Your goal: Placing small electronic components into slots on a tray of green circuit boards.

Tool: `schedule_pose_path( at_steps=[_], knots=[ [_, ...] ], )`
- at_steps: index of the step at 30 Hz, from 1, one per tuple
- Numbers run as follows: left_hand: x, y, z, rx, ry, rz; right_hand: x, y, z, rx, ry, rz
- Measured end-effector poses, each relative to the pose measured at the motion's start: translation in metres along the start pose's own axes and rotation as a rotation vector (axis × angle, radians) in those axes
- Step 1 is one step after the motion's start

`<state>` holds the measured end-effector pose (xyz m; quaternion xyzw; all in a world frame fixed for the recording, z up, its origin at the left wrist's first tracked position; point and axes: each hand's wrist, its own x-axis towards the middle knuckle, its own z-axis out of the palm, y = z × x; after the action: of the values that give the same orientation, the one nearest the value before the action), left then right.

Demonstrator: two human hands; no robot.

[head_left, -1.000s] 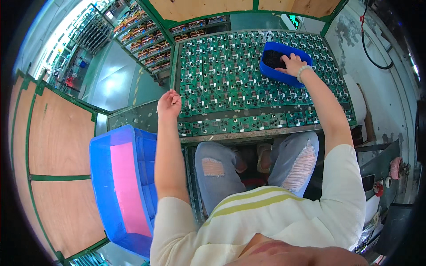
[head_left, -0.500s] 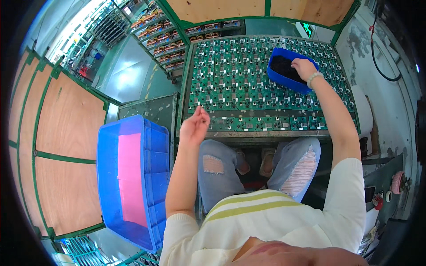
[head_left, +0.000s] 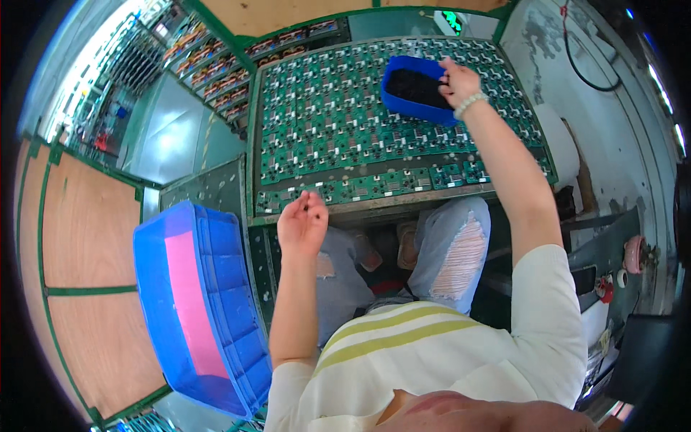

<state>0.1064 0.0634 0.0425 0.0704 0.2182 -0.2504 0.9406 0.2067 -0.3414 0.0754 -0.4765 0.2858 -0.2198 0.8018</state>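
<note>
Rows of green circuit boards [head_left: 324, 122] cover the worktable in front of me. On top of them, toward the far right, rests a blue bin [head_left: 419, 111] with many small black parts [head_left: 414, 86] inside. My right hand [head_left: 461, 85] is at the bin's right end, its fingers pinched together above the rim. Whatever those fingers hold is too small to name. My left hand [head_left: 302, 225] is raised palm up over the table's near left edge, fingers curled in. Tiny dark specks show at its fingertips, and I cannot make out what they are.
A large blue crate [head_left: 230, 288] with a pink sheet [head_left: 191, 295] inside stands left of my legs. Wooden panels [head_left: 93, 223] in green frames line the left side. Racks of parts [head_left: 209, 65] stand beyond the table. A dark cable [head_left: 576, 68] hangs at the right wall.
My right hand has come up from the black parts to the bin's right end. My left hand has shifted nearer to me, and the whole view has turned a little.
</note>
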Motion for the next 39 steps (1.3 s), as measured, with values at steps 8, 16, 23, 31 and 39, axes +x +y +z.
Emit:
schedule_pose_path(
  at_steps=[8, 16, 23, 31, 39],
  knots=[
    [0.059, -0.104, 0.054, 0.039, 0.014, -0.147, -0.18, 0.042, 0.057, 0.092, -0.371, -0.086],
    [0.075, -0.124, 0.039, 0.639, -0.131, -0.028, -0.196, 0.084, 0.034, -0.532, -0.436, -0.863],
    [0.075, -0.118, 0.028, 0.963, -0.3, -0.02, -0.199, 0.083, 0.024, -0.601, -0.544, -1.144],
    [0.066, -0.126, 0.007, 1.293, -0.528, 0.025, -0.208, 0.083, 0.02, -0.593, -0.565, -1.229],
    [0.049, -0.127, 0.002, 1.38, -0.617, 0.047, -0.229, 0.092, 0.02, -0.59, -0.513, -1.201]
  ],
)
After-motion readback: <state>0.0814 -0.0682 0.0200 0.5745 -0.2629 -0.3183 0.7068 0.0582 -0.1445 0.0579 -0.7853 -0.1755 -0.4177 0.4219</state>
